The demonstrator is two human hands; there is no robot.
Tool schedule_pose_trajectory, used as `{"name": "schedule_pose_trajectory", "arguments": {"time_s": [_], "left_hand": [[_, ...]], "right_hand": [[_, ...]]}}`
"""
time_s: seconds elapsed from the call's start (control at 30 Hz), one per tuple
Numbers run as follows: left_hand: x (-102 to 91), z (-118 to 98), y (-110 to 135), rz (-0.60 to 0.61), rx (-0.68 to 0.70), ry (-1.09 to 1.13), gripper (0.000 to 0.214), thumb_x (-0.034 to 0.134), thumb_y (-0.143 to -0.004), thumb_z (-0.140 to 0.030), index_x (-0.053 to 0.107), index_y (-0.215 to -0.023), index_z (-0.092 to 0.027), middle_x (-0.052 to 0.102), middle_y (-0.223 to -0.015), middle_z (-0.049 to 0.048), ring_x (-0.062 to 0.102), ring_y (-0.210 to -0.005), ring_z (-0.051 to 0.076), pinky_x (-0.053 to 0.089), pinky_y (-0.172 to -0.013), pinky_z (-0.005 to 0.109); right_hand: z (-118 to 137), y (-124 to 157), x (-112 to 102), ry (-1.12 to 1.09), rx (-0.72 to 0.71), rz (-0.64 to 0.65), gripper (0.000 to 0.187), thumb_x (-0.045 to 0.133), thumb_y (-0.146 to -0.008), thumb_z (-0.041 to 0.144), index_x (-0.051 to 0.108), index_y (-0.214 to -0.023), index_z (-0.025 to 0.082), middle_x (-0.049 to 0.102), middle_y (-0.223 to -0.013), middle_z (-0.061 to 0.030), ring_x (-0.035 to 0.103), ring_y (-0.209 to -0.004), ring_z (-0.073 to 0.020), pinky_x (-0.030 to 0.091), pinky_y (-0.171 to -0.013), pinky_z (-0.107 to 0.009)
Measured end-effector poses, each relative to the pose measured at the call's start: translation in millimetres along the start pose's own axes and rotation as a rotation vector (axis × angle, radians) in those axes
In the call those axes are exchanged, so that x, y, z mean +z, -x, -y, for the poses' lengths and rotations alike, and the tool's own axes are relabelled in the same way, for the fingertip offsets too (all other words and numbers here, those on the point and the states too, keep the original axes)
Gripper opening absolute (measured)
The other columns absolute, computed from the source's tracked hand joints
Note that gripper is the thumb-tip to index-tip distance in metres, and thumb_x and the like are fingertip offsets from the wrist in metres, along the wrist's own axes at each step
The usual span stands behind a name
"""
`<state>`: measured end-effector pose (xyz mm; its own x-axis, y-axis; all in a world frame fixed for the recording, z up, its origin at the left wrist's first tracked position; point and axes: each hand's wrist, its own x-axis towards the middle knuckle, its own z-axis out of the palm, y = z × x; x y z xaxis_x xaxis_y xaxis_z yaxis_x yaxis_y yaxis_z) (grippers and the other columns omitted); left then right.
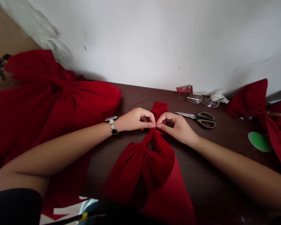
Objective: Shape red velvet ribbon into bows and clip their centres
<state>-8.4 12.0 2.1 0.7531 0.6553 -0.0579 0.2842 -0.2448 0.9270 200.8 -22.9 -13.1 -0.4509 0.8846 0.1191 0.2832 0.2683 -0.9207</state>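
Observation:
A red velvety fabric bow (pixel 140 162) lies on the dark wooden table (pixel 215 178), its loops spread toward me and its upper end pointing at the wall. My left hand (pixel 138 120) and my right hand (pixel 174 126) meet at the bow's gathered middle (pixel 155 125). The fingertips of both hands pinch the fabric there, hiding part of the fold. A silver wristwatch (pixel 111 125) sits on my left wrist.
A large red bow (pixel 49 93) rests at the left, partly under my left arm. Another red bow (pixel 255 100) lies at the right. Black-handled scissors (pixel 199 119), eyeglasses (pixel 203 100), a small red packet (pixel 184 88) and a green disc (pixel 259 141) are on the table, before a white wall (pixel 168 40).

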Motion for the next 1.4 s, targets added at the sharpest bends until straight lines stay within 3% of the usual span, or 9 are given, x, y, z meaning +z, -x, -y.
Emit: {"name": "schedule_pose_trajectory", "arguments": {"time_s": [0.23, 0.77, 1.0, 1.17, 1.4], "left_hand": [[-1.9, -2.9, 0.4, 0.022, 0.038, -0.055, 0.011, 0.062, -0.081, -0.023, 0.064, -0.078, -0.012, 0.061, -0.072, 0.0006, 0.052, -0.058, 0.007, 0.041, -0.056, 0.018], [-5.5, -0.4, 0.1, 0.123, 0.139, -0.085, 0.006, 0.059, -0.080, -0.015, 0.063, -0.077, -0.013, 0.059, -0.080, 0.0020, 0.050, -0.063, 0.008, 0.041, -0.059, 0.018], [-13.0, 0.8, 0.0, 0.163, 0.283, -0.070, 0.008, 0.061, -0.079, -0.013, 0.065, -0.073, -0.014, 0.065, -0.090, 0.0070, 0.058, -0.085, 0.014, 0.046, -0.080, 0.026], [-15.2, 1.5, 1.4, 0.228, 0.177, 0.060, 0.007, 0.059, -0.082, -0.015, 0.064, -0.077, -0.014, 0.070, -0.090, 0.0084, 0.062, -0.083, 0.014, 0.047, -0.077, 0.025], [-14.1, 3.0, 0.7, 0.173, 0.089, 0.079, 0.008, 0.060, -0.082, -0.018, 0.065, -0.078, -0.013, 0.069, -0.079, 0.0050, 0.061, -0.072, 0.010, 0.047, -0.069, 0.021]], "right_hand": [[0.2, -0.9, -1.8, 0.011, -0.009, 0.046, 0.012, 0.066, -0.081, 0.028, 0.066, -0.079, 0.016, 0.063, -0.073, -0.0017, 0.054, -0.064, -0.0111, 0.043, -0.061, -0.024], [2.9, -1.8, -4.5, 0.028, -0.049, 0.011, 0.011, 0.060, -0.082, 0.023, 0.063, -0.073, 0.016, 0.060, -0.066, 0.0000, 0.051, -0.059, -0.0099, 0.041, -0.058, -0.024], [2.4, -2.8, -6.3, 0.173, -0.052, 0.015, 0.009, 0.054, -0.077, 0.014, 0.057, -0.068, 0.016, 0.054, -0.062, 0.0019, 0.046, -0.056, -0.0087, 0.037, -0.055, -0.021], [3.7, -1.8, -6.2, 0.345, -0.120, -0.004, 0.011, 0.054, -0.073, 0.011, 0.053, -0.064, 0.017, 0.052, -0.061, 0.0023, 0.045, -0.055, -0.0084, 0.035, -0.054, -0.021], [0.6, -1.4, -4.6, 0.490, -0.124, 0.016, 0.009, 0.054, -0.072, 0.010, 0.052, -0.066, 0.017, 0.053, -0.065, 0.0005, 0.047, -0.060, -0.0104, 0.034, -0.058, -0.022]]}}
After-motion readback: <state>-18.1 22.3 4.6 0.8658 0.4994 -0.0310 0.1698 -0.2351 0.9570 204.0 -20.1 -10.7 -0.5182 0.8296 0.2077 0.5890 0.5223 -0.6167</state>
